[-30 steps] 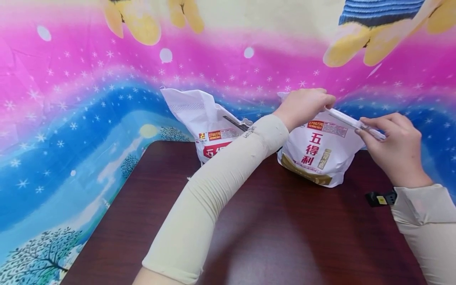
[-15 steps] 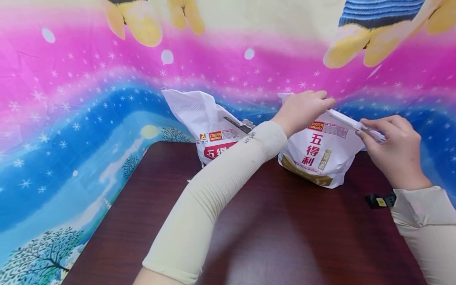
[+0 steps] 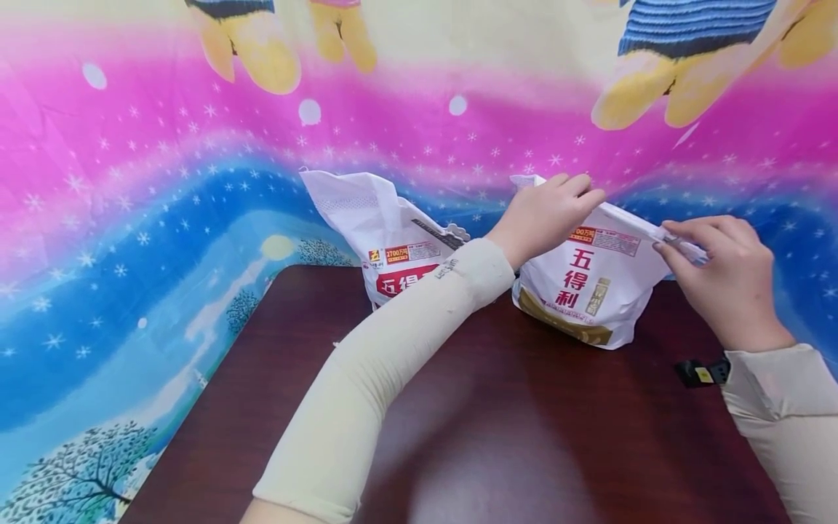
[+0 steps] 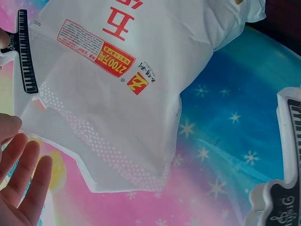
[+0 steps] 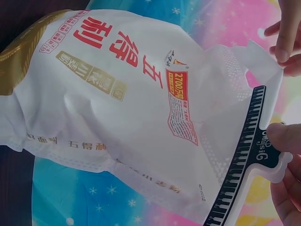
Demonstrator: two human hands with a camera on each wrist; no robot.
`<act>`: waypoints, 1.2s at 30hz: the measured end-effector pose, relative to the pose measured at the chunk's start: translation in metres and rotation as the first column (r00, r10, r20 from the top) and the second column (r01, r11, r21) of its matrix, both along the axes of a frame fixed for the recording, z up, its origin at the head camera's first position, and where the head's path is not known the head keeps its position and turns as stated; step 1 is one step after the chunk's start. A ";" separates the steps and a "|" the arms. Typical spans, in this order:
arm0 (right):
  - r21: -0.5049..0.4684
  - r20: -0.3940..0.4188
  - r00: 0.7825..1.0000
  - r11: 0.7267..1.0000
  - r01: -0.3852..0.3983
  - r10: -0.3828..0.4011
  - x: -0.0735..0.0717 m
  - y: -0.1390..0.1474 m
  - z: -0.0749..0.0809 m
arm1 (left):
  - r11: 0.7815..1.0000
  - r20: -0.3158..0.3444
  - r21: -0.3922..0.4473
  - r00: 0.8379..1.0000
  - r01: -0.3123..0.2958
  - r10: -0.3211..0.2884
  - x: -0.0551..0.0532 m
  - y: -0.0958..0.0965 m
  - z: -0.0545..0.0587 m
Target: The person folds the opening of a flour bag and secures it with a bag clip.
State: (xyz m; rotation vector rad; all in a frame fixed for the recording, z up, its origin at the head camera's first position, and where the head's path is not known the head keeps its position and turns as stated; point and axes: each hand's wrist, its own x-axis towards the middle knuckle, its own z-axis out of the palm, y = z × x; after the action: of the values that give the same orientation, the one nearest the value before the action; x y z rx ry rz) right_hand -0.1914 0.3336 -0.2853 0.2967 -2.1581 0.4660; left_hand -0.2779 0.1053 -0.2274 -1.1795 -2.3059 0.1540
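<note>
A white flour bag point(image 3: 615, 280) with red lettering stands on the table at right of centre, its top gathered in a folded edge. A black-and-white clip point(image 5: 244, 141) with a piano-key print lies across this top. My right hand point(image 3: 733, 269) pinches the clip's handle end between thumb and fingers. My left hand point(image 3: 546, 222) is at the bag's far top corner, with thumb and index finger meeting at the loose flap; its other fingers point(image 4: 40, 186) are straight in the left wrist view. Part of the bag's top is hidden behind the left hand.
A second white flour bag point(image 3: 406, 255) stands to the left, partly behind my left sleeve point(image 3: 366, 378). It bears a similar piano-print clip point(image 4: 282, 207). Behind the dark wooden table point(image 3: 491, 422) hangs a colourful printed cloth point(image 3: 196, 131).
My left hand has slid a little left and down along the bag's top, uncovering more of the folded edge. The right hand stays on the clip.
</note>
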 end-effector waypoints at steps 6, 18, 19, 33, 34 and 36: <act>0.020 -0.018 1.000 1.000 0.010 -0.009 -0.001 0.002 0.002 | 0.998 -0.052 0.052 0.998 0.035 -0.033 0.003 -0.007 -0.007; -0.019 -0.031 0.999 0.999 -0.028 0.027 -0.003 0.003 -0.002 | 0.984 -0.131 0.161 0.990 0.082 -0.061 0.015 -0.029 -0.034; -0.017 -0.039 0.999 0.999 -0.032 0.032 -0.004 0.003 -0.003 | 0.981 -0.147 0.172 0.987 0.087 -0.062 0.016 -0.033 -0.038; 0.044 -0.042 0.997 0.997 -0.058 0.059 0.003 0.009 -0.002 | 0.915 -0.186 0.398 0.983 0.072 0.003 0.030 -0.082 -0.083; 0.047 -0.036 0.998 0.997 -0.055 0.057 0.004 0.010 -0.002 | 0.910 -0.176 0.408 0.984 0.070 0.003 0.031 -0.086 -0.086; 0.060 -0.030 0.999 0.997 -0.042 0.044 0.006 0.012 -0.002 | 0.899 -0.158 0.432 0.987 0.069 0.000 0.033 -0.092 -0.092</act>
State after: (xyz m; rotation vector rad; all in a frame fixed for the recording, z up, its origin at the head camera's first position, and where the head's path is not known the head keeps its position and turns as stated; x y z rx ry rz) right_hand -0.1851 0.3456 -0.2874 0.3819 -2.1416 0.4197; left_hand -0.2446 0.0137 -0.3194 -0.9381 -2.0368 -0.2678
